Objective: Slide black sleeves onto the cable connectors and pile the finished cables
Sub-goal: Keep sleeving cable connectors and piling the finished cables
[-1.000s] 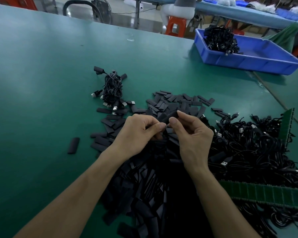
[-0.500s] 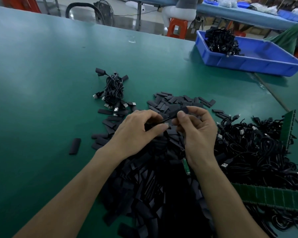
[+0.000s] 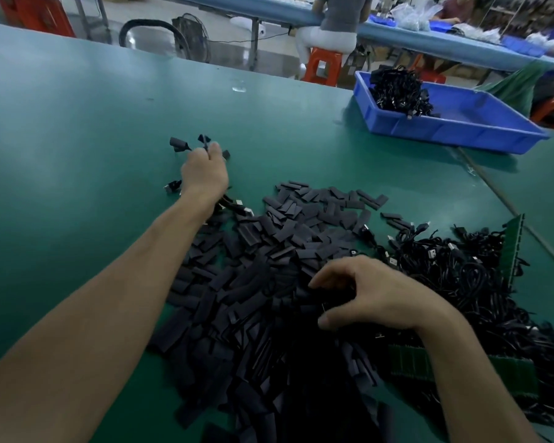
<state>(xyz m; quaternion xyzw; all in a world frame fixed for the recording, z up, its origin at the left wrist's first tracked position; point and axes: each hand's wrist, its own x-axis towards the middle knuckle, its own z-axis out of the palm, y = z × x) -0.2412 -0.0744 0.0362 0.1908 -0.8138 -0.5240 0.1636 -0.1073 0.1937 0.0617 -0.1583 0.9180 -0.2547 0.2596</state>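
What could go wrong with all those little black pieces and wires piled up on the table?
1. The loose black sleeves spill right into the unfinished cables, so the right hand might snag a tangle when it digs in.
2. The finished cables, under the left hand, lie close beside the sleeve heap, so done and undone ones could get mixed up.

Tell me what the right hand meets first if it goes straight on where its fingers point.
Probably the pile of black sleeves: the right hand has curled fingers pointing left and down into it, perhaps touching it; depth is unclear.
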